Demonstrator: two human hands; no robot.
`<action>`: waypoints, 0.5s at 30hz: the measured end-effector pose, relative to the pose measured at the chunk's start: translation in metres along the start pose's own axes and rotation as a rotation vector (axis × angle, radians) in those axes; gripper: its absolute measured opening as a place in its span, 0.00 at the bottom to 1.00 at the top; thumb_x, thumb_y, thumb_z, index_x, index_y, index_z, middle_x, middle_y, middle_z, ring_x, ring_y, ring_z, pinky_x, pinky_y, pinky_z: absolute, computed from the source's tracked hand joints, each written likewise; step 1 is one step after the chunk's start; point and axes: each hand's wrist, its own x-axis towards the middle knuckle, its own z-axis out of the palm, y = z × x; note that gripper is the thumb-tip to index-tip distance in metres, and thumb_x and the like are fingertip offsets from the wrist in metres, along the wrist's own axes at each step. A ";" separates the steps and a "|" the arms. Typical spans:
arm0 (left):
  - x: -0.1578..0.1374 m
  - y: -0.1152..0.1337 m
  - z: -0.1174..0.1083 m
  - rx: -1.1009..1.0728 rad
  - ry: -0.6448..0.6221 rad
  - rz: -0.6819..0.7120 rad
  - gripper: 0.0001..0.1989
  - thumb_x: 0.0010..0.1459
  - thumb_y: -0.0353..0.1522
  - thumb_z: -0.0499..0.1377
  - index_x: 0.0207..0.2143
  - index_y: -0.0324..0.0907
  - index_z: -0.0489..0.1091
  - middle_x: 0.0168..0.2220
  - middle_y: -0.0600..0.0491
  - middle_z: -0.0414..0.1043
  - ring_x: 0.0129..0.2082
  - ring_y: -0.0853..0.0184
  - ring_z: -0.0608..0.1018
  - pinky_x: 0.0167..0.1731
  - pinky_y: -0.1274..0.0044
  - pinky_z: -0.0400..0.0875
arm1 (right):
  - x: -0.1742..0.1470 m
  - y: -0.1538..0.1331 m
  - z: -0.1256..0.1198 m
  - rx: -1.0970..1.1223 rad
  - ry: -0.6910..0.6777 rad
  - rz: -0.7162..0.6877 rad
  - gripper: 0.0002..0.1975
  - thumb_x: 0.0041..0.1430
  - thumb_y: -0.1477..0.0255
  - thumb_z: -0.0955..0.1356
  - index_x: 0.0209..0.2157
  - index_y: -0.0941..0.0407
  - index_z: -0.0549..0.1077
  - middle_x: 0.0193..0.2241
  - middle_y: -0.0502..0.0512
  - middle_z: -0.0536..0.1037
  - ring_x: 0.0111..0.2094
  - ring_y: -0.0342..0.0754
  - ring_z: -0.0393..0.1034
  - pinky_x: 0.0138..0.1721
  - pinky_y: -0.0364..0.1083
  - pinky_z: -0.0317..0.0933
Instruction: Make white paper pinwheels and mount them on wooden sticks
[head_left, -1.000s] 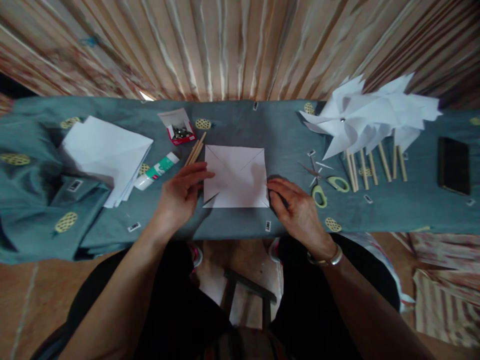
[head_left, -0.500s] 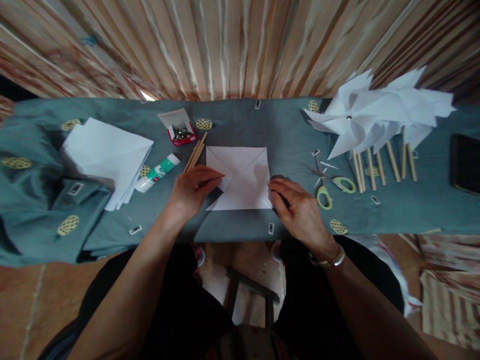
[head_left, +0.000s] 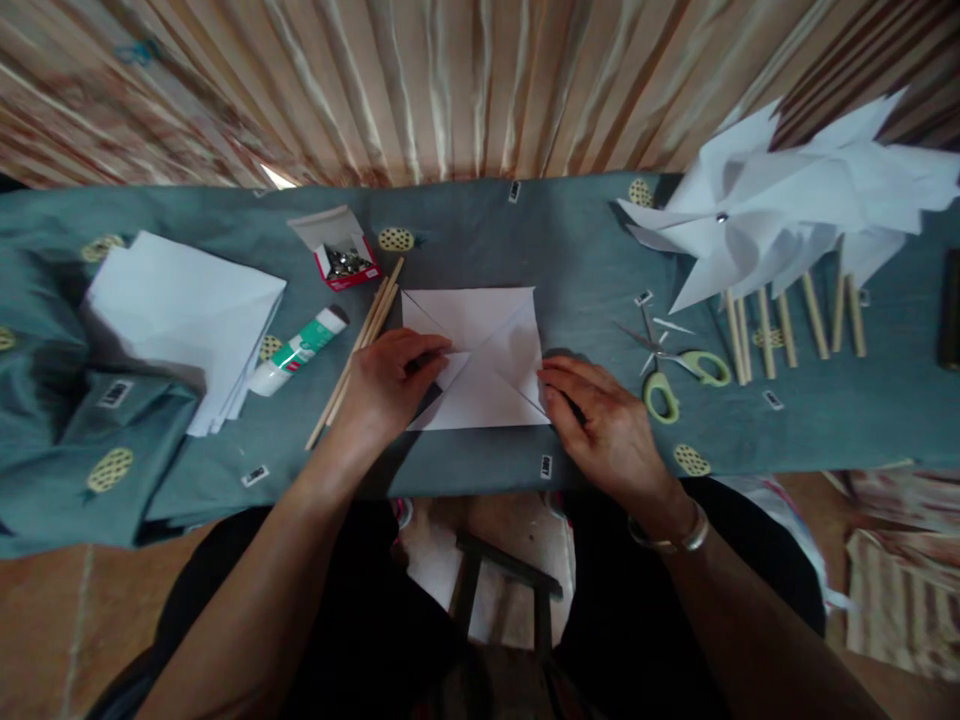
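A white square of paper (head_left: 487, 330) with diagonal cuts running in from its corners lies flat before me. My left hand (head_left: 394, 385) pinches a flap at the paper's left side and bends it inward, its tip raised over the sheet. At the right edge, my right hand (head_left: 600, 420) grips the paper between thumb and fingers. Thin wooden sticks (head_left: 364, 345) lie beside my left hand, partly hidden by it. Green-handled scissors (head_left: 675, 370) rest open to the right of my right hand.
Farther left are a glue stick (head_left: 298, 352), a stack of white paper (head_left: 187, 310) and an opened red box of metal pins (head_left: 346, 262). Several paper pinwheels (head_left: 757, 215) on sticks lie at the right. A green cloth (head_left: 480, 465) covers the table, with a curtain (head_left: 450, 90) behind.
My left hand has folded the left flap farther inward toward the paper's middle. My right hand stays at the right edge. The view has shifted slightly.
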 end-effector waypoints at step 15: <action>0.002 -0.002 0.003 0.084 0.016 0.054 0.10 0.59 0.32 0.59 0.41 0.43 0.78 0.35 0.52 0.79 0.36 0.64 0.79 0.39 0.73 0.74 | -0.002 0.002 0.002 -0.068 0.027 -0.021 0.13 0.67 0.75 0.63 0.47 0.58 0.78 0.47 0.62 0.80 0.49 0.55 0.76 0.54 0.58 0.70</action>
